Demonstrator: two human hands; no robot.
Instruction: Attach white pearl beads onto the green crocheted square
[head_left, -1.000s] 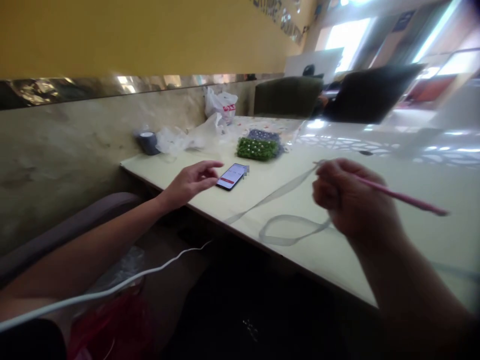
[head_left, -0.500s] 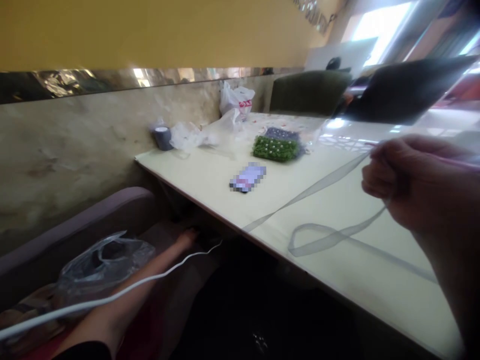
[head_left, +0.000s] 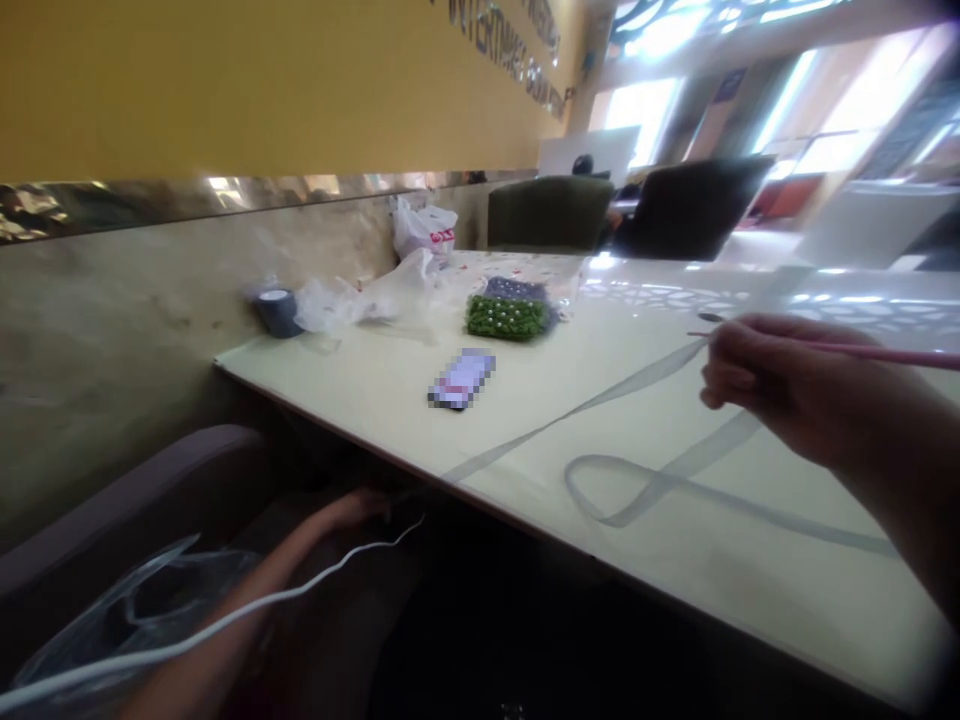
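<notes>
In my right hand (head_left: 780,375), raised over the table's right side, the fingers are closed around a sheer grey ribbon (head_left: 637,383) and a slim pink rod (head_left: 885,354) like a crochet hook, its thin tip pointing left. The ribbon stretches down and left across the table edge to my left hand (head_left: 364,508). That hand is low in the shadow beside the table, its fingers dim but closed at the ribbon's end. More ribbon loops loosely on the tabletop below my right hand. Beyond it lie green and grey beaded knitted pieces (head_left: 506,317).
On the pale table (head_left: 360,400) are a phone (head_left: 463,379), a dark roll (head_left: 277,312), crumpled clear plastic (head_left: 330,303) and a white carrier bag (head_left: 424,230). A white cable (head_left: 300,597) crosses my left forearm. A clear bag (head_left: 150,610) rests on the seat. Chairs (head_left: 551,213) stand behind.
The view has tilted up and turned right. My left hand has come up nearer the table edge, and the stretch of ribbon between my hands is longer. The pink rod now shows clearly.
</notes>
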